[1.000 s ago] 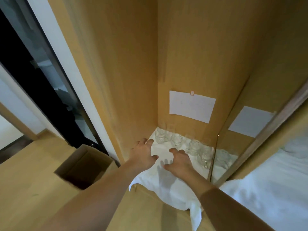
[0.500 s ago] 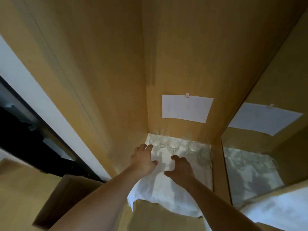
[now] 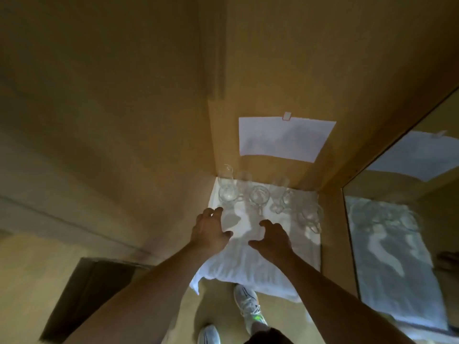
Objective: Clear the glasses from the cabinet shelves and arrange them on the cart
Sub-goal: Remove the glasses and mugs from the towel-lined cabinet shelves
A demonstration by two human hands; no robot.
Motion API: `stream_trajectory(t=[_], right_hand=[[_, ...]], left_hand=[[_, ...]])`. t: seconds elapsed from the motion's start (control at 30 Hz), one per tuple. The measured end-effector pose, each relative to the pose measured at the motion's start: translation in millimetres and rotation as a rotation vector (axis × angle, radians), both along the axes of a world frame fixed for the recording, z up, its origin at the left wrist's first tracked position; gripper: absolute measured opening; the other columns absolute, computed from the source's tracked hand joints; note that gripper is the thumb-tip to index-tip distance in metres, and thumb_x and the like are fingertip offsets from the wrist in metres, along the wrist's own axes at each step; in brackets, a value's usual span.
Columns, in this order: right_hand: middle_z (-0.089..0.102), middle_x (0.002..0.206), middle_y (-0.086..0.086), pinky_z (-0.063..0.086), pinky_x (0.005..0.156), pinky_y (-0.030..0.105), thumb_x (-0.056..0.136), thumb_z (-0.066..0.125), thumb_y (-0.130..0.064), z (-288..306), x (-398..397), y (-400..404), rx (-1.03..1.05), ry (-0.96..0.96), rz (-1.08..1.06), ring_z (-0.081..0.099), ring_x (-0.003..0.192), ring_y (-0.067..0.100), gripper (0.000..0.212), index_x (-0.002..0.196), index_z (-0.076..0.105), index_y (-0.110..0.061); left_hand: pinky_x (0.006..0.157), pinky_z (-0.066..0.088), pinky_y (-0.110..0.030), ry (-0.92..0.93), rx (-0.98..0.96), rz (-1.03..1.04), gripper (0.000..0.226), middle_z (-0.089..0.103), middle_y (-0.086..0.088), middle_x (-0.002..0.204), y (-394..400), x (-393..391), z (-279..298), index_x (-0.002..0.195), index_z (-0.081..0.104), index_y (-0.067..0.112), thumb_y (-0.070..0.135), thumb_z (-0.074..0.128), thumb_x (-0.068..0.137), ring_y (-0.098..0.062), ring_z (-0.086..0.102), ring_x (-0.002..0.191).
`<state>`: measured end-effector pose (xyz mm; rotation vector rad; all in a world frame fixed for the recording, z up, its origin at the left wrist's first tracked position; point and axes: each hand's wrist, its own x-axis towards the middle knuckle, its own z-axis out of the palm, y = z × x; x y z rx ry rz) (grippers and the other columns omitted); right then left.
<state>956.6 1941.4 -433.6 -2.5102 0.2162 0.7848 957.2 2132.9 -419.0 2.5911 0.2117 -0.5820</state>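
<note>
Both my hands reach into the cabinet [image 3: 149,120], left hand [image 3: 210,230] and right hand [image 3: 273,238] spread and empty over the cloth [image 3: 260,266]. The glasses [image 3: 259,194] stand untouched at 12 o'clock against the back wall. No cart is in view; as I judge it, clearing has barely begun.

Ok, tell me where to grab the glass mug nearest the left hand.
Take the mug round its body, coming from the front with the left hand. It stands upright in the corner, side wall close on its left, and its handle seems to point right toward the next mug.
</note>
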Motion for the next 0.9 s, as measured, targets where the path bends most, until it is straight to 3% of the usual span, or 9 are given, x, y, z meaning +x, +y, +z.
stream_trajectory(t=[0.2, 0.33, 0.6, 0.77, 0.9], right_hand=[[0.053, 0.134, 0.012, 0.046, 0.101, 0.034, 0.082, 0.075, -0.046, -43, 51, -11, 0.023, 0.089, -0.061, 0.054, 0.125, 0.028, 0.073, 0.143, 0.044, -0.020], [0.057, 0.130, 0.011, 0.046, 0.097, 0.032, 0.082, 0.076, -0.044, -75, 77, -18, 0.061, 0.132, -0.139, 0.057, 0.120, 0.027, 0.069, 0.140, 0.048, -0.020], [0.059, 0.131, 0.013, 0.042, 0.093, 0.030, 0.083, 0.077, -0.040, -144, 120, -21, 0.103, 0.201, -0.238, 0.056, 0.122, 0.028, 0.070, 0.141, 0.048, -0.014], [0.058, 0.134, 0.015, 0.043, 0.101, 0.036, 0.084, 0.077, -0.037, -188, 133, -24, 0.138, 0.260, -0.362, 0.056, 0.123, 0.030, 0.066, 0.140, 0.049, -0.014], [0.059, 0.130, 0.015, 0.044, 0.093, 0.034, 0.087, 0.075, -0.035, -220, 142, -26, 0.151, 0.259, -0.442, 0.057, 0.120, 0.030, 0.065, 0.141, 0.048, -0.011]], left_hand=[[0.113, 0.037, -0.038, 0.064, -0.016, 0.080, 0.082, 0.043, -0.010, 0.150, -11, 37, -37, 0.154, 0.035, 0.017, 0.047, 0.071, 0.087, -0.030, 0.040, 0.138], [0.115, 0.030, -0.035, 0.084, -0.008, 0.127, 0.083, 0.037, -0.008, 0.156, -17, 57, -68, 0.155, 0.032, 0.019, 0.047, 0.071, 0.088, -0.029, 0.033, 0.144], [0.113, 0.032, -0.040, 0.104, 0.003, 0.143, 0.084, 0.030, -0.011, 0.158, -22, 115, -122, 0.156, 0.027, 0.019, 0.046, 0.070, 0.089, -0.030, 0.030, 0.145], [0.110, 0.036, -0.040, 0.108, 0.039, 0.192, 0.088, 0.029, -0.012, 0.158, -15, 136, -161, 0.156, 0.027, 0.018, 0.045, 0.075, 0.086, -0.031, 0.032, 0.144], [0.109, 0.037, -0.041, 0.129, 0.027, 0.254, 0.100, 0.029, -0.011, 0.157, -8, 153, -191, 0.156, 0.023, 0.016, 0.047, 0.080, 0.080, -0.032, 0.033, 0.142]])
